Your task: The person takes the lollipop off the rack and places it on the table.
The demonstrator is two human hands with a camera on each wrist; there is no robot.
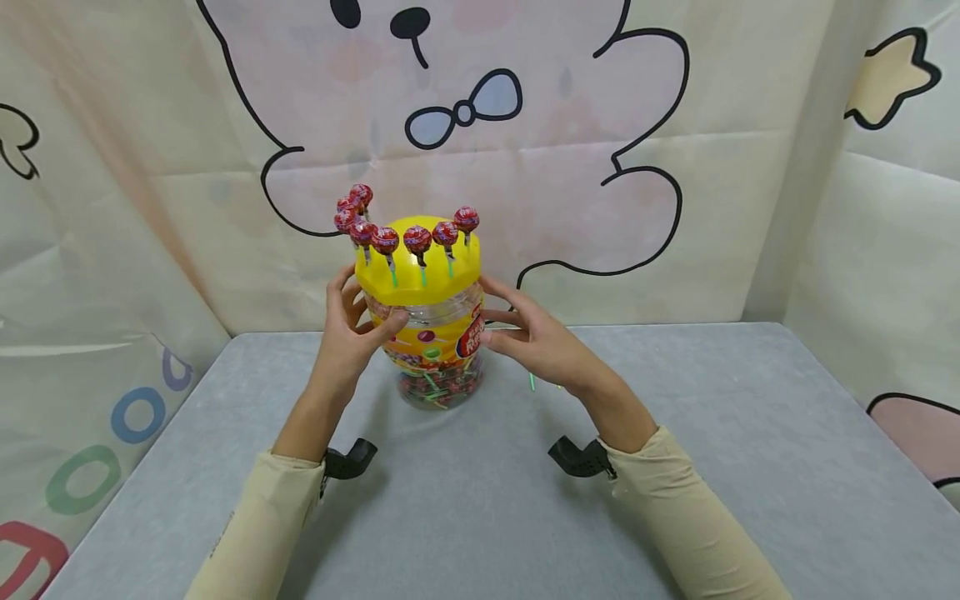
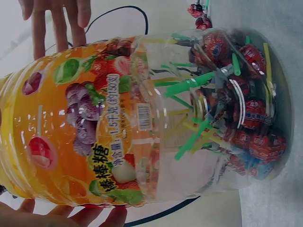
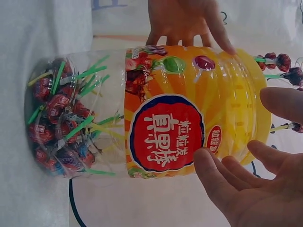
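Observation:
A clear plastic jar [image 1: 442, 383] with a yellow lid [image 1: 408, 292] and a fruit-printed label [image 2: 66, 109] stands upright on the table. Wrapped lollipops [image 3: 59, 106] with green and yellow sticks lie in its lower part. Several red-wrapped lollipops [image 1: 417, 239] stand along the lid's edge, heads up. My left hand [image 1: 348, 337] holds the jar's left side, its thumb across the front below the lid and other fingers farther round. On the right, my right hand [image 1: 536, 333] has its fingers spread along the jar and lid; whether every fingertip touches is unclear.
The grey table [image 1: 480, 517] extends around the jar. Behind the jar to the right, a green stick [image 1: 532, 382] shows past my right hand, and red lollipops [image 2: 202, 22] lie there. A cartoon-printed cloth [image 1: 735, 208] hangs behind the table.

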